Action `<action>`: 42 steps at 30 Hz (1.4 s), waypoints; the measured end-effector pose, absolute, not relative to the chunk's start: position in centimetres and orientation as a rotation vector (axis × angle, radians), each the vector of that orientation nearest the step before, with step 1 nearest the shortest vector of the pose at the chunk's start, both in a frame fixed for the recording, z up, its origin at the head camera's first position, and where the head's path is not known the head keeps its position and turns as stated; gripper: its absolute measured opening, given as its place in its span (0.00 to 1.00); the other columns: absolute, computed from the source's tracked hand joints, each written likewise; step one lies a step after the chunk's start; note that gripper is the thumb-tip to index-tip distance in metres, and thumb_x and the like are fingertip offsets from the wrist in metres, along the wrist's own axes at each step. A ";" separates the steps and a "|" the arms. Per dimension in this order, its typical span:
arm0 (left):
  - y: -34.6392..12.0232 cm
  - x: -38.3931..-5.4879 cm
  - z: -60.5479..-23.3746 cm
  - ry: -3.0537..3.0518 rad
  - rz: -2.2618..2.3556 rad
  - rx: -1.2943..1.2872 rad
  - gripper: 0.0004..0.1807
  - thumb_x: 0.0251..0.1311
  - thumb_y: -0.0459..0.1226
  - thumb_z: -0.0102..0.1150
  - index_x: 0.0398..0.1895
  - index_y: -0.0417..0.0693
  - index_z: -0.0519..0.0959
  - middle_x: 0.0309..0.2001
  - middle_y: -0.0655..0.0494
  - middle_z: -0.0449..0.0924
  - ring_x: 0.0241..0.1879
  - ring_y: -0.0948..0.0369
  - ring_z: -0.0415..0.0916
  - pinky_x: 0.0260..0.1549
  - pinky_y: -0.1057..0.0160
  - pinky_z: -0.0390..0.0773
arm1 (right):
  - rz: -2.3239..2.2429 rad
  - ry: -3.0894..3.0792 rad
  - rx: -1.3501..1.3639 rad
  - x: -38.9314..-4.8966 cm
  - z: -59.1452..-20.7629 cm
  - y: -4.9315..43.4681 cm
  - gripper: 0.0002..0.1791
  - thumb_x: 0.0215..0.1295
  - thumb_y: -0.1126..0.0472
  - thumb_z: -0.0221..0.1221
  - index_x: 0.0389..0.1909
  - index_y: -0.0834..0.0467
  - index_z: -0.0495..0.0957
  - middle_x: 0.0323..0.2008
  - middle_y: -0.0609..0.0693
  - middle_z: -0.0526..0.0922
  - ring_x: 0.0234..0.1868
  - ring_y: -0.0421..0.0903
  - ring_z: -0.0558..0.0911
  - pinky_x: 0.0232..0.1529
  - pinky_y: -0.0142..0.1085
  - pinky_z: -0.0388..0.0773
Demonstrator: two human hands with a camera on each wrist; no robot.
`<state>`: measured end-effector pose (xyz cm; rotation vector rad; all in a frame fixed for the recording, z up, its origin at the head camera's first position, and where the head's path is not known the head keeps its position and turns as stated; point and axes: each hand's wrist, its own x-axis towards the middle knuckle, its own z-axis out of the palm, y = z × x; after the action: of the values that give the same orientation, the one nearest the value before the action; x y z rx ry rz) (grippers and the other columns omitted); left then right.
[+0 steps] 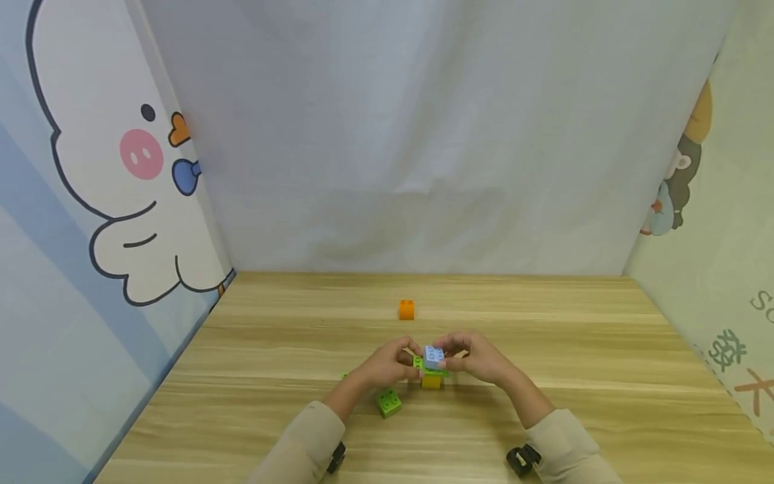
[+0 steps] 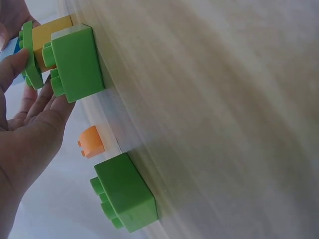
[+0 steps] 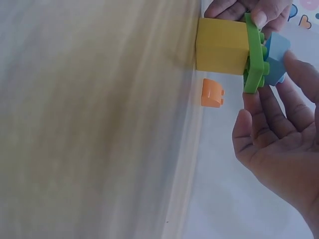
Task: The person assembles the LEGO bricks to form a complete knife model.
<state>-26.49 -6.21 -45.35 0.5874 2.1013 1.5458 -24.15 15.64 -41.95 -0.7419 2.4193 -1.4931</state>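
A yellow block (image 3: 222, 46) stands on the table with a thin green plate (image 3: 254, 55) across its top. My left hand (image 1: 387, 363) pinches the left end of that plate between thumb and fingers. On the plate's studs sits a light blue brick (image 1: 433, 356), slightly tilted in the right wrist view. My right hand (image 1: 478, 359) holds this brick by its right side, thumb in front and fingers behind. Just below my left hand in the head view lies a green brick (image 1: 389, 403), studs up. Another green brick (image 2: 124, 191) shows in the left wrist view; my left forearm mostly hides it from the head camera.
An orange brick (image 1: 406, 310) with a curved side stands farther back on the wooden table (image 1: 290, 323). A pale curtain (image 1: 423, 168) hangs behind the table's far edge. Printed panels with cartoon figures (image 1: 109, 148) flank it left and right.
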 end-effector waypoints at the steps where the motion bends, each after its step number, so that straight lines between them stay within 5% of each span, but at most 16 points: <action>1: -6.2 -26.5 -45.3 2.099 1.548 0.586 0.15 0.55 0.28 0.61 0.45 0.39 0.69 0.34 0.50 0.81 0.33 0.58 0.77 0.33 0.59 0.75 | -1.487 2.425 -0.747 -24.4 -42.3 15.8 0.14 0.60 0.70 0.60 0.47 0.70 0.76 0.39 0.57 0.78 0.40 0.53 0.76 0.37 0.41 0.76; 11: -6.3 -26.5 -45.1 2.087 1.550 0.591 0.15 0.55 0.27 0.61 0.44 0.39 0.69 0.37 0.47 0.80 0.36 0.56 0.78 0.37 0.55 0.77 | -1.443 2.477 -0.815 -25.4 -44.0 16.1 0.16 0.57 0.63 0.64 0.46 0.64 0.79 0.39 0.51 0.80 0.40 0.48 0.77 0.37 0.39 0.76; 20: -6.4 -26.7 -45.3 2.073 1.567 0.596 0.15 0.55 0.26 0.61 0.44 0.39 0.69 0.37 0.47 0.80 0.36 0.56 0.78 0.38 0.55 0.76 | -1.357 2.560 -0.812 -24.4 -42.5 15.1 0.15 0.56 0.70 0.64 0.45 0.68 0.78 0.37 0.55 0.80 0.39 0.56 0.76 0.34 0.39 0.74; 27: -6.5 -26.7 -45.3 2.071 1.560 0.596 0.15 0.55 0.26 0.61 0.44 0.39 0.69 0.38 0.46 0.81 0.36 0.56 0.78 0.38 0.55 0.76 | -1.287 2.581 -0.862 -25.3 -43.2 15.4 0.14 0.55 0.63 0.66 0.43 0.62 0.80 0.34 0.46 0.80 0.36 0.45 0.76 0.34 0.39 0.74; 42: -6.5 -26.5 -45.2 2.076 1.585 0.581 0.15 0.54 0.25 0.61 0.44 0.39 0.70 0.38 0.46 0.80 0.36 0.55 0.78 0.37 0.54 0.77 | -1.307 2.557 -0.872 -25.3 -43.2 15.4 0.15 0.54 0.65 0.66 0.43 0.64 0.79 0.35 0.49 0.80 0.37 0.48 0.76 0.35 0.42 0.74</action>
<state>-26.46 -6.54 -45.23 0.5805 2.0760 1.5848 -25.29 15.37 -43.16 -0.8718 2.5574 -1.3072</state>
